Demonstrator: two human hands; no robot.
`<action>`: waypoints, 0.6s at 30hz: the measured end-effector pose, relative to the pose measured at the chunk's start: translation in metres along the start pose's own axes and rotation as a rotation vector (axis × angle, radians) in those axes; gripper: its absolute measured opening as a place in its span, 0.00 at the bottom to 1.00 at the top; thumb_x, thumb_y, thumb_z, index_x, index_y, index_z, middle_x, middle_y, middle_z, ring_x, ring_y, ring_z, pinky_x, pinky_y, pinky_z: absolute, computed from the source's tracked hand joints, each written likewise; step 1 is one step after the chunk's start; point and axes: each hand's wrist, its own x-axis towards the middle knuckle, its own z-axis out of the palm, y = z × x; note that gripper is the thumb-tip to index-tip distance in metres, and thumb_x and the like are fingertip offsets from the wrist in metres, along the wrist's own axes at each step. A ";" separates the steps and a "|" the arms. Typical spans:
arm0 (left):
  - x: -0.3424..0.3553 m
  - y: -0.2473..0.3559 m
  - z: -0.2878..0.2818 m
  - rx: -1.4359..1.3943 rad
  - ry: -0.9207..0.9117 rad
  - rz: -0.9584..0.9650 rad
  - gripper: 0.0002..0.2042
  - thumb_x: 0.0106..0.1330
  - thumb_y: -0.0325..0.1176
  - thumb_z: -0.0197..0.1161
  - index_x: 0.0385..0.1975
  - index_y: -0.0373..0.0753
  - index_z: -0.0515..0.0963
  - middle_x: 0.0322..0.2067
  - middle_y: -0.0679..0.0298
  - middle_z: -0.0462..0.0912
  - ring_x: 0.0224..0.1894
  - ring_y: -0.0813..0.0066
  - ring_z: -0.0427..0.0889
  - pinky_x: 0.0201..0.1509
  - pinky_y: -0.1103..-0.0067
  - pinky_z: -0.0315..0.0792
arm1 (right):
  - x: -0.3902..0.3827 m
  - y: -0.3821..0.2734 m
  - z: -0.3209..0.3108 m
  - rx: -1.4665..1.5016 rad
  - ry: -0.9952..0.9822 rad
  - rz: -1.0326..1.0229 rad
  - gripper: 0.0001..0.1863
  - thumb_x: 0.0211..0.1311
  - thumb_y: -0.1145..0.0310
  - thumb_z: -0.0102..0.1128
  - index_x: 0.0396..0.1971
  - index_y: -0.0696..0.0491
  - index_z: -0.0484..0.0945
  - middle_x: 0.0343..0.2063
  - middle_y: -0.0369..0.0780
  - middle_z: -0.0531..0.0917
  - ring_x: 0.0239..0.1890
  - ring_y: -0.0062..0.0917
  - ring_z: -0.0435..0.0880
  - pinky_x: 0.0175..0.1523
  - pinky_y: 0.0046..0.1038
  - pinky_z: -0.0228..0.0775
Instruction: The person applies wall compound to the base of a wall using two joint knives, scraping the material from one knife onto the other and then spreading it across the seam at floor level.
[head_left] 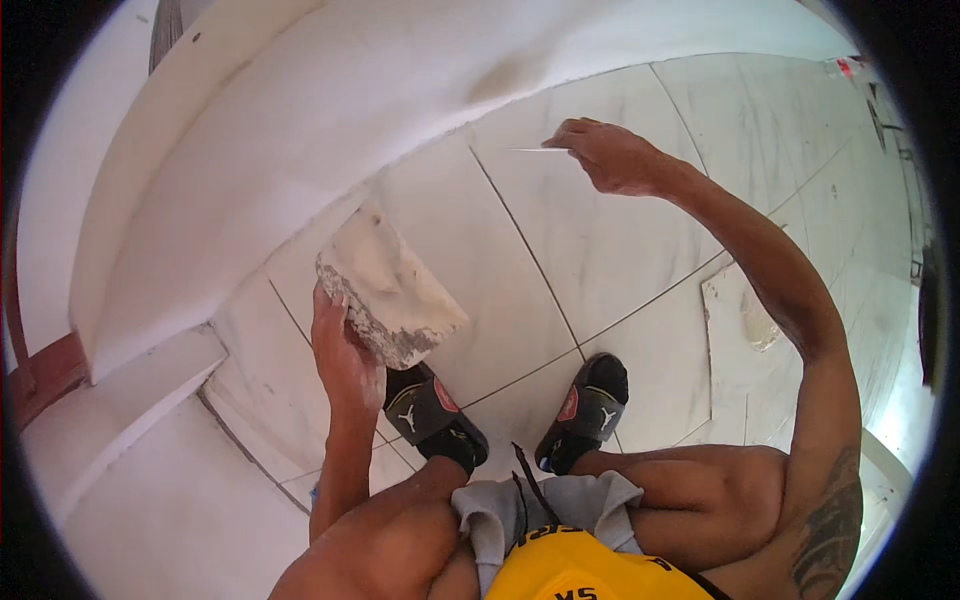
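My left hand point(341, 350) grips a flat rectangular board point(405, 311) from its left side, low over the floor; a lumpy white paste covers much of its top, with grey crusted patches along its edge. Up and to the right, my right hand point(610, 155) has its fingers closed on a thin flat blade point(530, 149), seen nearly edge-on and held short of the white wall point(220, 170). The handle of the blade is hidden in my fingers.
White marbled floor tiles point(530, 240) surround my two sandalled feet point(590, 405). A pale board with a cream smear point(730, 330) lies at the right. A white step point(140, 400) and reddish-brown trim point(50, 380) are at the left. A small clear object point(845, 68) sits at the far upper right.
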 end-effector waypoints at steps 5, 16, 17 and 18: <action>0.009 -0.003 0.008 0.019 0.017 0.012 0.23 0.68 0.31 0.43 0.63 0.34 0.57 0.56 0.57 0.69 0.58 0.67 0.70 0.62 0.70 0.65 | -0.012 -0.005 -0.014 0.263 -0.018 0.223 0.18 0.62 0.80 0.43 0.52 0.56 0.72 0.48 0.40 0.75 0.53 0.33 0.73 0.55 0.35 0.69; -0.005 -0.004 0.015 0.020 0.022 0.003 0.22 0.69 0.31 0.43 0.62 0.33 0.58 0.56 0.57 0.69 0.57 0.68 0.71 0.61 0.71 0.67 | 0.080 0.006 0.033 -0.184 0.053 0.080 0.19 0.51 0.82 0.51 0.46 0.58 0.75 0.45 0.45 0.76 0.51 0.36 0.75 0.52 0.40 0.71; -0.008 -0.003 0.012 0.051 0.036 0.015 0.22 0.69 0.31 0.43 0.62 0.33 0.59 0.56 0.57 0.69 0.57 0.68 0.71 0.61 0.71 0.67 | 0.084 0.003 0.035 -0.179 0.051 0.067 0.19 0.51 0.82 0.51 0.46 0.58 0.75 0.45 0.45 0.76 0.51 0.36 0.75 0.52 0.40 0.71; -0.010 -0.002 0.009 0.052 0.050 0.018 0.22 0.69 0.31 0.43 0.62 0.33 0.59 0.56 0.57 0.69 0.57 0.68 0.71 0.61 0.71 0.67 | 0.087 0.000 0.037 -0.241 0.080 0.018 0.18 0.52 0.80 0.52 0.45 0.58 0.75 0.45 0.44 0.76 0.51 0.36 0.75 0.51 0.41 0.71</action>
